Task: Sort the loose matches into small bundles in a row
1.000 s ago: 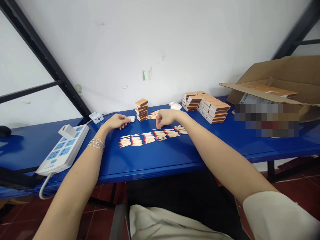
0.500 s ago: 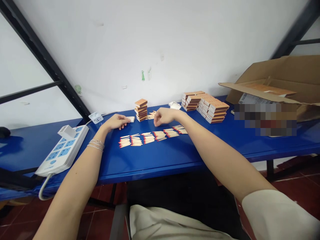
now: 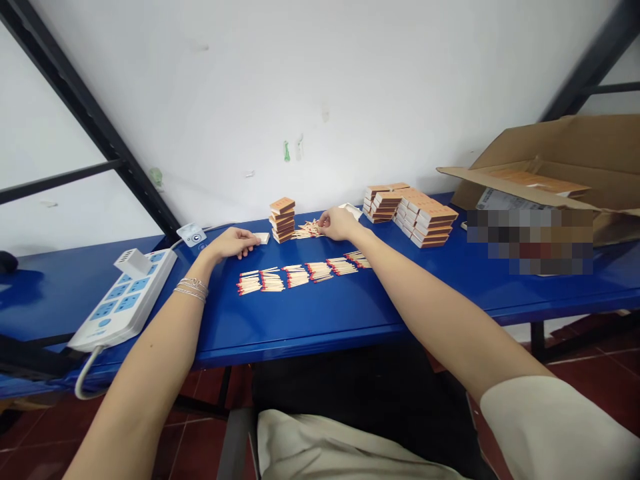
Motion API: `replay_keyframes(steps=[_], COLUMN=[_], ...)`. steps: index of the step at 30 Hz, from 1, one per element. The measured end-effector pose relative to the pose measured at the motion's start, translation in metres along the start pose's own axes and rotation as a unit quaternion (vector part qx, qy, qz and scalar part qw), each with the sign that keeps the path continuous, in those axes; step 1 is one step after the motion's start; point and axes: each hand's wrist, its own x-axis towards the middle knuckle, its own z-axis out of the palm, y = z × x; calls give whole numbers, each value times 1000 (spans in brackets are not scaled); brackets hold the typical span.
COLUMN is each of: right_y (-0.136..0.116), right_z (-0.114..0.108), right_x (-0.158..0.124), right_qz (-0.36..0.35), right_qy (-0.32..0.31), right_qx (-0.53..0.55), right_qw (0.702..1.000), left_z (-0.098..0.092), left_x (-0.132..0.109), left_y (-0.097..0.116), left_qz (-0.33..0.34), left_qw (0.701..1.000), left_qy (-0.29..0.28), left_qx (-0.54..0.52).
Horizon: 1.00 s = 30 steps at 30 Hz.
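Note:
My right hand [image 3: 339, 223] reaches to the back of the blue table [image 3: 310, 313] and its fingertips pinch at a loose heap of matches [image 3: 306, 231]. My left hand [image 3: 231, 243] rests palm down with curled fingers, its fingertips at a small white matchbox tray [image 3: 263, 238]. Between my arms lies a row of several small bundles of red-tipped matches [image 3: 300, 275]. A short stack of orange matchboxes [image 3: 283, 219] stands just behind the white tray.
A larger pile of orange matchboxes [image 3: 415, 215] sits at the back right, with a white tray [image 3: 351, 210] beside it. An open cardboard carton [image 3: 555, 175] fills the right end. A white and blue power strip [image 3: 123, 300] lies at the left. Black frame bars cross the wall.
My right hand has moved from the row of bundled matches back and slightly right to the loose heap. My left hand has stayed still.

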Motion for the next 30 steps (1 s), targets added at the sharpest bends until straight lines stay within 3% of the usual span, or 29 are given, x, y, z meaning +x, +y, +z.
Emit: replay_keyframes(steps=[8, 12, 16, 20, 30], right_y=[-2, -2, -1, 1, -10], right_z=[2, -4, -12, -17, -26], right_x=[1, 2, -2, -5, -23], right_qz=[3, -6, -11, -6, -42], right_qy=[17, 28, -19, -41, -44], right_qx=[10, 107, 237, 290, 133], right_qw=[1000, 994, 971, 956, 989], left_z=[1, 1, 1, 2, 3], left_x=[-2, -2, -3, -4, -5], left_y=[3, 3, 4, 6, 8], left_qz=[-5, -5, -8, -8, -7], left_qw=[1000, 1000, 1000, 1000, 1000], left_qy=[2, 0, 1, 4, 5], left_qx=[5, 7, 4, 0, -3])
